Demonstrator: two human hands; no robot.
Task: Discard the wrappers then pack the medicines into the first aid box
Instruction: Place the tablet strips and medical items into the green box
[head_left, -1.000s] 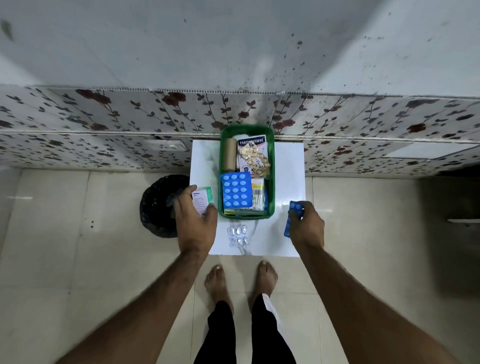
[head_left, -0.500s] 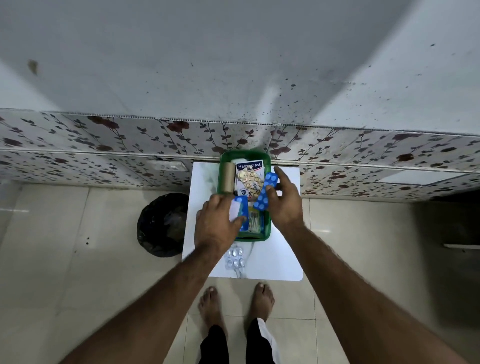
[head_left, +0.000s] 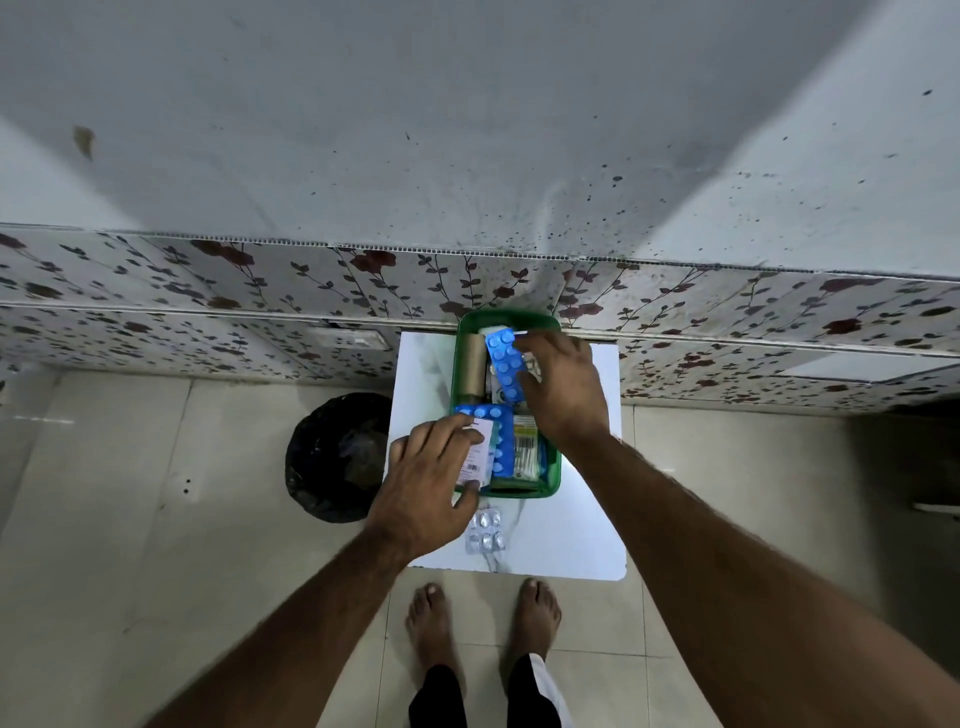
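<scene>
Right hand (head_left: 563, 387) pinches blue pill strip (head_left: 505, 366) over green box (head_left: 551, 480), 12 o'clock end. Left hand (head_left: 431, 480) grips small carton (head_left: 475, 452) at 6 o'clock end. Box mostly packed; silver pill strip (head_left: 485, 530) left on surface (head_left: 571, 525). Bin (head_left: 332, 457) at 9 o'clock.

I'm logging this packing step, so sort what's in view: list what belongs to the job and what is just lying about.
Part of the job:
- green first aid box
- blue tablet strip in the right hand
- small medicine carton in the left hand
- silver blister strip on the white table
- black bin, for wrappers

Just lying about:
- wall socket
- floral wall panel
</scene>
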